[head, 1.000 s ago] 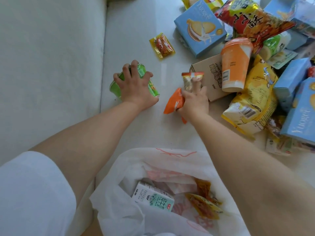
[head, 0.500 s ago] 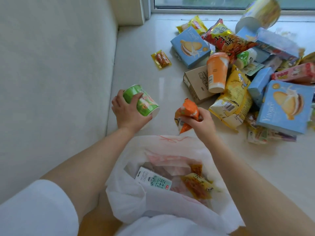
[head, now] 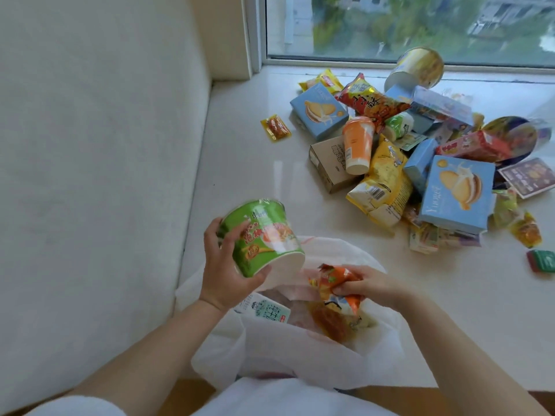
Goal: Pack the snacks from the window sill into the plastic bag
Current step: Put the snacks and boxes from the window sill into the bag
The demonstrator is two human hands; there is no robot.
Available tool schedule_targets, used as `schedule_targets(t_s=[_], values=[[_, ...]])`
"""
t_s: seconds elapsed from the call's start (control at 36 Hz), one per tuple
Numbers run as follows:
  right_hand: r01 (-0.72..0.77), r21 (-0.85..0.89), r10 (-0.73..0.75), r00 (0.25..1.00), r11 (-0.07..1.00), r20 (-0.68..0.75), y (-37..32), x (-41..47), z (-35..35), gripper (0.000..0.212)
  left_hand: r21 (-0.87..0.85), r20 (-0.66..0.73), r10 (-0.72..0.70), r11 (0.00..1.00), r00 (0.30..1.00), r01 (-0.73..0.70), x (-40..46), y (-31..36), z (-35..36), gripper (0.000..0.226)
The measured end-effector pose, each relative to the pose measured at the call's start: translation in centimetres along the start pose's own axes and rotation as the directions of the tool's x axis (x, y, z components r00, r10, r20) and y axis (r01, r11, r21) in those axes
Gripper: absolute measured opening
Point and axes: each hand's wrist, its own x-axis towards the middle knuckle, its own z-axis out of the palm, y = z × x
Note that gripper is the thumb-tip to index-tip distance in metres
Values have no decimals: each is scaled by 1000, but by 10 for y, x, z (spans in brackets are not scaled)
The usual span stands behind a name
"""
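My left hand (head: 223, 273) grips a green instant-noodle cup (head: 262, 235), tilted, just above the far left rim of the white plastic bag (head: 300, 352). My right hand (head: 371, 285) clutches small orange snack packets (head: 336, 283) over the bag's open mouth. Inside the bag lie a white-and-green milk carton (head: 265, 310) and an orange-brown snack packet (head: 330, 322). A heap of snacks remains on the pale window sill (head: 240, 181): blue biscuit boxes (head: 458, 192), a yellow bag (head: 383, 178), an orange cup (head: 357, 144), a red chip bag (head: 371, 100).
A small yellow-red sachet (head: 275, 127) lies alone left of the heap. A brown carton (head: 330, 163) and a yellow tub (head: 416, 69) near the window belong to the heap. A white wall (head: 90, 175) bounds the sill on the left; the window (head: 420, 25) is behind.
Both hands lifted their items off the sill and drew back toward me. The green cup and the orange packets now hang over the bag's opening.
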Motion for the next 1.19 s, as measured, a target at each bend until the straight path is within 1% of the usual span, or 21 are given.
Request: schedule_targets(t_s=[0.06,0.14,0.19,0.22,0.25,0.28,0.31,0.36,0.44,0.53,0.64,0.67,0.72,0.78,0.83,0.92,0.97,1.0,1.06,1.11,1.19], values=[[-10,-85,2,995,996,-97,6,6,1,30,-3,94,5,1000,996,-5,-15,-4,4,77],[-7,-99,-20,962,995,-273,11,13,3,16,6,244,-21,1000,970,20,-30,-11,14,77],[-12,-102,-27,928,995,-373,12,16,4,17,38,424,-66,998,903,55,-38,-14,21,80],[-11,-117,-38,910,993,-412,12,17,4,20,67,512,-56,997,857,26,-42,-15,25,83],[-5,-123,-51,893,992,-447,11,17,4,22,100,575,-28,994,817,-37,-45,-15,30,84],[6,-120,-63,875,993,-480,10,18,4,23,127,615,-1,987,789,-98,-47,-15,35,85],[11,-108,-65,859,994,-508,10,18,4,23,144,633,4,982,774,-122,-46,-13,39,85],[17,-71,-53,833,997,-551,9,18,5,23,181,646,-62,981,761,-74,-38,-7,44,86],[31,-7,-29,800,999,-599,9,18,6,25,254,652,-165,967,740,-8,-23,-3,49,93],[14,-25,-25,811,1000,-584,9,17,7,24,333,619,-203,943,759,-19,-17,-5,47,96],[-81,-113,-1,808,990,-589,22,19,7,27,412,571,-198,909,797,-70,-12,-11,46,88],[-115,-133,14,807,984,-591,25,19,7,31,428,549,-189,900,814,-79,-12,-14,46,87],[-150,-165,28,816,975,-578,29,20,8,46,465,498,-191,882,846,-75,-10,-18,45,88],[-156,-202,8,811,967,-584,26,20,10,58,505,468,-217,861,857,-57,-8,-19,44,88],[-156,-276,-41,803,949,-595,19,22,12,64,526,423,-236,850,875,-26,-5,-20,44,88],[-168,-394,-105,805,904,-583,9,27,18,73,542,302,-207,840,931,11,1,-24,47,87],[-181,-469,-132,818,865,-559,4,28,23,71,552,248,-173,833,953,8,4,-28,52,90],[-194,-510,-139,827,838,-544,3,29,26,70,559,247,-169,829,954,2,5,-29,54,93],[-212,-605,-160,851,767,-501,3,33,34,72,579,272,-163,815,948,-26,7,-31,57,96],[-233,-706,-168,878,669,-448,8,37,43,78,595,331,-170,801,928,-66,8,-32,58,96],[-253,-796,-103,925,550,-365,16,41,55,91,631,440,-204,763,874,-140,10,-25,56,91]])
